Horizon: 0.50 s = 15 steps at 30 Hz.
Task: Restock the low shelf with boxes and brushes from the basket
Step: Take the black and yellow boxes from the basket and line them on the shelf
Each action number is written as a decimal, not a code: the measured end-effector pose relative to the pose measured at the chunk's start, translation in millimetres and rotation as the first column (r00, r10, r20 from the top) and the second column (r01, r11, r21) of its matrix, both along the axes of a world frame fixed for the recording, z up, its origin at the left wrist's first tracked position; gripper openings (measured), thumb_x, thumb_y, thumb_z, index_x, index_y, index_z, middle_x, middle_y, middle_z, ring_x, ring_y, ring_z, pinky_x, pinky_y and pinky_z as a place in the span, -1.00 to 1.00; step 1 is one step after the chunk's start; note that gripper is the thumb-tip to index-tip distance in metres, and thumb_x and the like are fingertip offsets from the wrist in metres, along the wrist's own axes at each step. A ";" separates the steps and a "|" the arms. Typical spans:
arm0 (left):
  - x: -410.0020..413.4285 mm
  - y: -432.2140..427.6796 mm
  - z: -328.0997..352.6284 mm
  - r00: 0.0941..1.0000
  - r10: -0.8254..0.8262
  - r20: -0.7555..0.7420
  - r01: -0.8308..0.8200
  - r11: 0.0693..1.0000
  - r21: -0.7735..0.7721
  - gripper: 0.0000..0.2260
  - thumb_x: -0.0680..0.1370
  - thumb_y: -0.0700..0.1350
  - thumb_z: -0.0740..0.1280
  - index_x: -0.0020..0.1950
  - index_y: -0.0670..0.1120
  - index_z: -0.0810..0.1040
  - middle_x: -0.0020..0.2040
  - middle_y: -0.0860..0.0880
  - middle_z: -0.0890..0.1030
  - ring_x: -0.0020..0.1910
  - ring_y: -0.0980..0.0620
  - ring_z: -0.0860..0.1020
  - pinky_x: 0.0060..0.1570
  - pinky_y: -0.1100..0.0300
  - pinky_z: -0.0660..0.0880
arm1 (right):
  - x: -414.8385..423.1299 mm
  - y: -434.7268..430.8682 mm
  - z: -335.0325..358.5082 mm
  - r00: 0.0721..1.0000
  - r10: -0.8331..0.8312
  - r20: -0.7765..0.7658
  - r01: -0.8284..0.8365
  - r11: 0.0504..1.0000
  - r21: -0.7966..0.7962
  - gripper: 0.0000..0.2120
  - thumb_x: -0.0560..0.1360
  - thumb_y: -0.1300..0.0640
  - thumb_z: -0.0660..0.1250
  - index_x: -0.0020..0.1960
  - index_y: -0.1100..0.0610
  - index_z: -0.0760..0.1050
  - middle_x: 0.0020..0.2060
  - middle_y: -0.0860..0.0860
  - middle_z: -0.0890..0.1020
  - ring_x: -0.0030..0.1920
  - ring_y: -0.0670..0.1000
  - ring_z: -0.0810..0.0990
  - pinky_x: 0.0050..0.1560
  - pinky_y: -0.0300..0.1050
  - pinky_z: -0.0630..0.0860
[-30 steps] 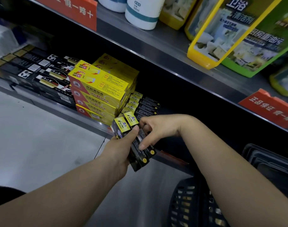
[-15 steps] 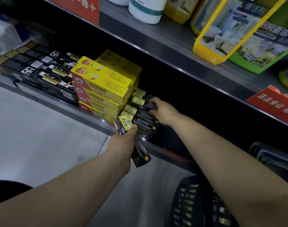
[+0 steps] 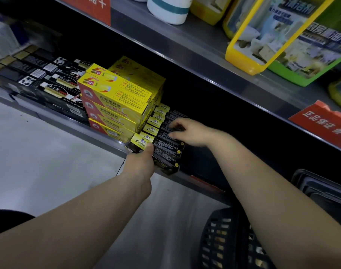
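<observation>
Black-and-yellow box (image 3: 139, 143) sits at the front lip of the low shelf (image 3: 68, 125), and the left hand (image 3: 140, 166) is curled round its near end. The right hand (image 3: 191, 133) lies flat-fingered on the row (image 3: 165, 129) behind. Best play, I'd say: pin that row, slide the box square beside the yellow stack (image 3: 115, 101), and leave no overhang.

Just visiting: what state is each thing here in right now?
left hand, grips the front black box
right hand, fingers rest on the row of black boxes
front black box, held at the low shelf's edge, overhanging it
row of black boxes, lying side by side on the shelf
yellow boxes, stacked
basket, below the right arm, partly in view
</observation>
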<state>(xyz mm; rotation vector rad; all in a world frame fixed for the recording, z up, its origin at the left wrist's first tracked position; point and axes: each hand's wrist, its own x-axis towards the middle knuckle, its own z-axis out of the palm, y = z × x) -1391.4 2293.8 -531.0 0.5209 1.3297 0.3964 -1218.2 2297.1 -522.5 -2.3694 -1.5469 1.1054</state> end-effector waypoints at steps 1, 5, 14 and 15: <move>1.5 1.7 -1.2 1.000 0.006 0.011 -0.007 1.000 0.005 -0.55 0.57 0.07 0.26 0.31 -0.23 0.41 0.15 -0.17 0.57 0.15 -0.15 0.52 0.25 -0.05 0.43 | -3.9 -0.1 10.2 0.994 0.040 -0.103 -0.043 0.999 -0.022 -0.60 0.44 -0.13 0.36 0.23 -0.06 0.45 0.23 -0.03 0.52 0.20 -0.06 0.49 0.20 -0.15 0.44; 9.4 2.7 2.4 0.992 0.037 0.120 -0.034 0.999 -0.029 -0.61 0.57 0.03 0.27 0.21 -0.27 0.48 -0.14 -0.15 0.63 -0.14 -0.07 0.63 0.04 0.02 0.57 | -21.8 -9.2 34.4 0.957 0.183 -0.226 -0.224 0.959 -0.174 -0.51 0.31 -0.07 0.51 0.14 -0.14 0.35 0.01 -0.18 0.49 -0.11 -0.26 0.50 -0.18 -0.42 0.41; 24.6 -1.9 1.9 0.991 -0.134 -0.007 0.133 0.991 -0.030 -0.85 0.56 -0.14 0.30 -0.18 -0.17 0.45 -0.25 -0.09 0.47 -0.08 -0.10 0.50 0.10 0.06 0.49 | 21.1 -4.2 21.0 0.966 -0.243 0.093 0.222 0.956 0.190 -0.65 0.53 0.07 0.30 0.27 0.14 0.38 0.08 0.11 0.57 -0.01 0.07 0.54 -0.07 -0.14 0.42; 25.7 0.1 2.0 0.989 -0.145 -0.010 0.145 0.988 -0.048 -0.85 0.56 -0.20 0.26 -0.21 -0.16 0.43 -0.24 -0.11 0.47 -0.08 -0.09 0.47 -0.04 0.10 0.47 | 23.6 -2.1 12.3 0.949 -0.275 0.155 0.238 0.946 0.218 -0.65 0.56 0.08 0.26 0.32 0.12 0.36 0.12 0.11 0.55 0.05 0.09 0.53 -0.03 -0.16 0.42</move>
